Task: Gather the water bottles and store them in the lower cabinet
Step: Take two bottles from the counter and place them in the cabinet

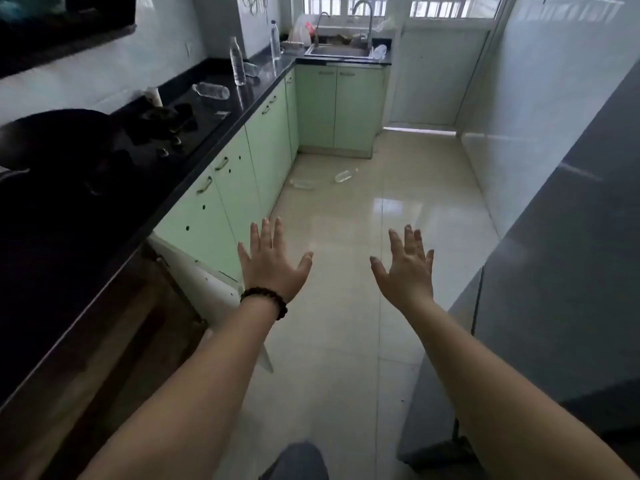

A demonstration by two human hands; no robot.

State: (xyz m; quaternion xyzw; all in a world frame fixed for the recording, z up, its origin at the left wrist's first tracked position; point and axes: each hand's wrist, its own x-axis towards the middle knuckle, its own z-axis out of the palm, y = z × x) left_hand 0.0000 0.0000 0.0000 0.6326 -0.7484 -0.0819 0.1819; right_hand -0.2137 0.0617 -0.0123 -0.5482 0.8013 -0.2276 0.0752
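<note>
Hovering empty: left grip; right grip

We saw the surface running along the left wall to a corner sink. On it two bottles stood upright and one lay flat. Two more bottles lay on the floor before the lower cabinets.

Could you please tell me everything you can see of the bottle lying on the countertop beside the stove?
The clear plastic bottle lies on its side on the glossy black countertop, just beyond the stove. It looks see-through and mostly empty, its neck pointing left toward the wall. Nothing touches it but the counter; both hands are far from it.
</note>
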